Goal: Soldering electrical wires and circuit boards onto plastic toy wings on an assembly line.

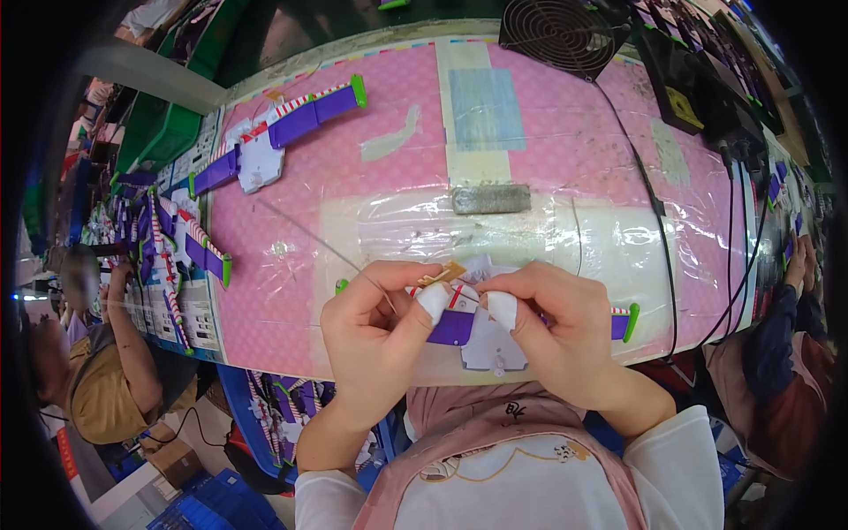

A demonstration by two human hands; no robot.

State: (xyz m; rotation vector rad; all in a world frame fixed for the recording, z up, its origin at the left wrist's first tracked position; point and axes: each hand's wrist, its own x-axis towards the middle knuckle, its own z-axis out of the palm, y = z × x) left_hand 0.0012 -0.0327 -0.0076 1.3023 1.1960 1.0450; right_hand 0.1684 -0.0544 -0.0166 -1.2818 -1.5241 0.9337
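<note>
Both hands meet over the near edge of the pink tabletop (548, 132), closed on one white and purple toy wing piece (481, 340). The left hand (375, 331) pinches its left part, the taped thumb (433, 300) pressed down on a red-and-white striped strip, fingers curled shut around the purple section; this grip also carries a thin wire (309, 237) that runs up and away to the left across the tabletop. The right hand (556, 331) covers the right part, its taped thumb (501, 309) on the white centre plate, fingers folded over the top. The wing piece thus lies between the two grips, held just above the tabletop edge: its white middle hangs below the thumbs, and its green-tipped right end (625, 322) sticks out past the right hand. A small tan tag (442, 274) shows at the fingertips. Further back lie another finished wing (283, 132), a grey block (491, 199) and a black fan (561, 35).
</note>
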